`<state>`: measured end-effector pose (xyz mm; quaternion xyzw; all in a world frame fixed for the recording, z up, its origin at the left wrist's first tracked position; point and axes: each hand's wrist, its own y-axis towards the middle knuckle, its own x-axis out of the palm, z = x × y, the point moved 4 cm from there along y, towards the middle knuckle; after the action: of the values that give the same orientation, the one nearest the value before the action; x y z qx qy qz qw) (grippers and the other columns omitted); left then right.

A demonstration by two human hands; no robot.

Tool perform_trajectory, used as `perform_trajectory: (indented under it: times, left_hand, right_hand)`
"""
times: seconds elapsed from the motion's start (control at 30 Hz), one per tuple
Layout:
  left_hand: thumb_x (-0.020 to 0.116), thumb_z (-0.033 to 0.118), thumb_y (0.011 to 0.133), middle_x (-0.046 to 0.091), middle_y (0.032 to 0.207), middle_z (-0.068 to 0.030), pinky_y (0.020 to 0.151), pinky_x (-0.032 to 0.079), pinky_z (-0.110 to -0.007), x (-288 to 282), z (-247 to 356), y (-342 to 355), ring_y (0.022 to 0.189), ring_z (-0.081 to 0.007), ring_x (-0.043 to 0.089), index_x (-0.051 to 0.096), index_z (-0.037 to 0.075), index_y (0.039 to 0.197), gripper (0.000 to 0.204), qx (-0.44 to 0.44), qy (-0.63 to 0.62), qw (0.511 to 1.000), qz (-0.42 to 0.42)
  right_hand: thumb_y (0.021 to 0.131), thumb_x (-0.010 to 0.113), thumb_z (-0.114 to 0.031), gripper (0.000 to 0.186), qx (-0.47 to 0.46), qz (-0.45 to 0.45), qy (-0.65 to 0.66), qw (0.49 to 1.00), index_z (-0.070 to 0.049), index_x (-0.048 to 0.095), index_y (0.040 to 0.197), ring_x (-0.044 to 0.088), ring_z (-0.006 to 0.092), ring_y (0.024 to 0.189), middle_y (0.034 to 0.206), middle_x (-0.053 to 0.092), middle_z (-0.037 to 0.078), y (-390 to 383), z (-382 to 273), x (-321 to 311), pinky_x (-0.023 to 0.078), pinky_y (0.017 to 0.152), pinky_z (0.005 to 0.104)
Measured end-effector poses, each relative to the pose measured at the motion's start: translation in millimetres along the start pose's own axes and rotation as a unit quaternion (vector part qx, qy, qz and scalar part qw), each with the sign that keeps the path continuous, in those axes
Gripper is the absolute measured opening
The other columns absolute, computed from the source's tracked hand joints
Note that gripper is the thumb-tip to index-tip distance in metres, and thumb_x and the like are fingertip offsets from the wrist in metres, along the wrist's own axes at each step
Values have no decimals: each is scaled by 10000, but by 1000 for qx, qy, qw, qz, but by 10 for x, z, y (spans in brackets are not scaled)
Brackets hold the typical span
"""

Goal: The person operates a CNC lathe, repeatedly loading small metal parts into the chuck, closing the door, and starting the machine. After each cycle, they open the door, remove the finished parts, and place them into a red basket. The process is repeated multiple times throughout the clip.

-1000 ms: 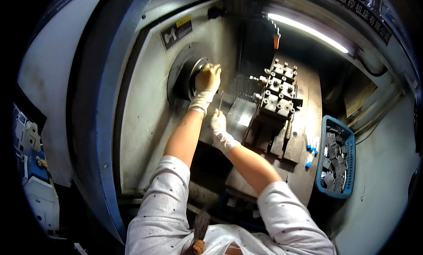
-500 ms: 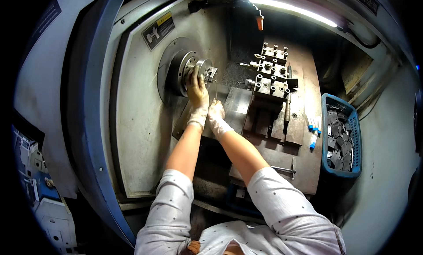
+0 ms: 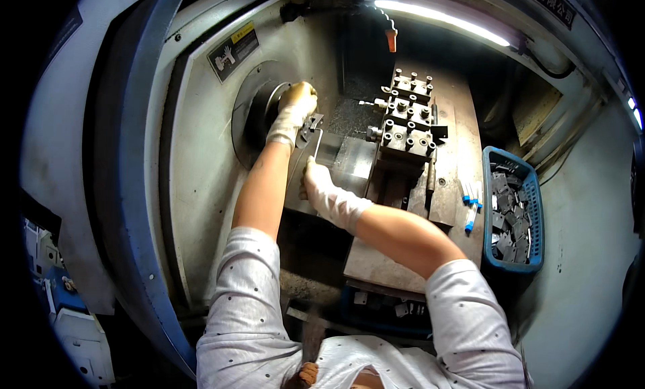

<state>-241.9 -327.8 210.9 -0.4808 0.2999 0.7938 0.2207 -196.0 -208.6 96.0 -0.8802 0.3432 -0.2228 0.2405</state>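
Left of the frame's centre, the right hand [image 3: 319, 182] has its grip closed on a bent hex key [image 3: 317, 146], whose long axis runs up the frame, its bent top beside the dark metal fixture [image 3: 309, 128]. The left hand [image 3: 295, 103], nearer the chuck [image 3: 261, 120], curls over its front, hiding part of it; whether that grip clamps anything, I cannot tell. Tool-holder blocks [image 3: 408, 142] stand right of the key.

Passable between hex key [image 3: 317, 146] and jutting tool bits [image 3: 373, 104]; barred leftward by chuck [image 3: 259, 117] and pale panel [image 3: 208, 160], rightward by tool block [image 3: 407, 109].
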Motion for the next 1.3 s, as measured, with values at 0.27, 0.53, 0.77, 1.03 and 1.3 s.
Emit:
perform_trajectory:
  times: [0.27, 0.53, 0.77, 1.03, 1.3]
  left_hand:
    - [487, 178, 672, 552, 794, -102, 676, 413, -304, -4, 181, -134, 762, -231, 530, 580, 86, 748, 151, 18, -43, 998, 31]
    - [381, 81, 770, 474, 996, -82, 800, 331, -301, 142, -65, -888, 930, -223, 439, 458, 43, 995, 241, 204, -103, 869, 439]
    - [419, 86, 738, 505, 946, -70, 724, 379, -287, 121, -65, -738, 853, -222, 481, 496, 69, 944, 220, 184, -52, 903, 386]
    - [467, 212, 659, 550, 726, -131, 632, 416, -321, 35, 162, -2, 674, -260, 534, 560, 68, 673, 173, 102, 61, 991, 61]
    - [434, 148, 742, 506, 942, -82, 694, 399, -288, 68, 6, -618, 817, -234, 498, 503, 68, 935, 220, 169, -67, 912, 367]
  right_hand:
    - [775, 363, -296, 376, -228, 103, -194, 948, 38, 489, 655, 433, 206, 381, 490, 465, 124, 635, 175, -162, 348, 372, 337]
    - [781, 291, -297, 351, -200, 230, -299, 904, -9, 483, 840, 495, 322, 800, 826, 522, 189, 730, -295, -296, 380, 701, 387]
    - [759, 324, -345, 379, -120, 51, -170, 977, 4, 460, 705, 455, 272, 515, 546, 466, 142, 402, 165, -131, 354, 446, 359]
    - [777, 303, -314, 404, -165, 78, -159, 970, 41, 476, 687, 477, 300, 461, 563, 485, 178, 405, -25, -54, 376, 421, 384]
    - [768, 281, -340, 382, -170, 204, -320, 909, -48, 510, 858, 494, 324, 806, 840, 520, 186, 517, -116, -260, 381, 704, 385]
